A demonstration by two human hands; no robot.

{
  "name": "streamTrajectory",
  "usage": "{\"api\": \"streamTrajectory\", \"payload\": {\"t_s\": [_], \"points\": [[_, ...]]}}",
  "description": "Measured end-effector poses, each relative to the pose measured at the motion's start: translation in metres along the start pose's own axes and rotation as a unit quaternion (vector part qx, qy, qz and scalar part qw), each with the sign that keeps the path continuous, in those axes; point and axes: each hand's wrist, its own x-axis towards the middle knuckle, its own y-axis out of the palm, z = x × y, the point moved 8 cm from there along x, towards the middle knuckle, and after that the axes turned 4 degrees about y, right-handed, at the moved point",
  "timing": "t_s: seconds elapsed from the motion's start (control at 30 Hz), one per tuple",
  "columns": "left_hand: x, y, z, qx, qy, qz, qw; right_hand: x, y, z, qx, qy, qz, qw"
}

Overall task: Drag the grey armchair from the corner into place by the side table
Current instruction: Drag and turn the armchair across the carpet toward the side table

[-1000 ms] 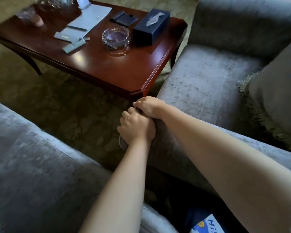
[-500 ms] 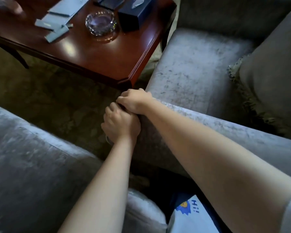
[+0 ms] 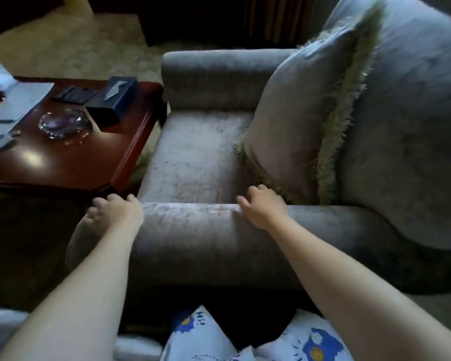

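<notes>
The grey armchair (image 3: 193,157) fills the middle and right of the head view, its front facing left. Its near armrest (image 3: 188,230) runs across in front of me. My left hand (image 3: 115,213) cups the armrest's rounded front end, fingers curled over the top. My right hand (image 3: 263,207) lies further back on the armrest with fingers apart, fingertips reaching over the inner edge toward the seat. The dark red side table (image 3: 63,165) stands at the left, its corner close to the chair's front.
A fringed grey cushion (image 3: 292,121) leans on the chair's back. On the table are a dark tissue box (image 3: 112,100), a glass ashtray (image 3: 63,123) and papers (image 3: 16,100). Another grey upholstered seat (image 3: 0,324) shows at the lower left. Pale carpet (image 3: 102,48) lies beyond.
My hands were clasped together on the armrest's front end. My right hand has let go and moved back along the armrest. The view has lifted, showing the whole chair.
</notes>
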Motion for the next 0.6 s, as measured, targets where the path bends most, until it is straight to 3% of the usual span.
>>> {"api": "streamTrajectory", "payload": {"t_s": [0.1,0.17,0.3,0.43,0.6], "points": [[-0.058,0.005,-0.117,0.054,0.194,0.017,0.979,-0.012,-0.036,-0.114,0.010,0.101,0.014,0.995],[-0.118,0.024,-0.193,0.052,0.293,0.074,0.952,-0.027,-0.050,-0.171,0.053,0.139,0.019,0.989],[-0.254,0.067,-0.310,0.039,0.457,0.179,0.870,-0.037,-0.051,-0.199,0.018,0.096,-0.003,0.995],[-0.278,0.079,-0.348,0.016,0.508,0.182,0.842,-0.022,-0.037,-0.206,-0.022,0.102,-0.007,0.995],[-0.259,0.095,-0.357,0.010,0.508,0.220,0.833,0.001,-0.023,-0.205,-0.045,0.110,0.067,0.991]]}}
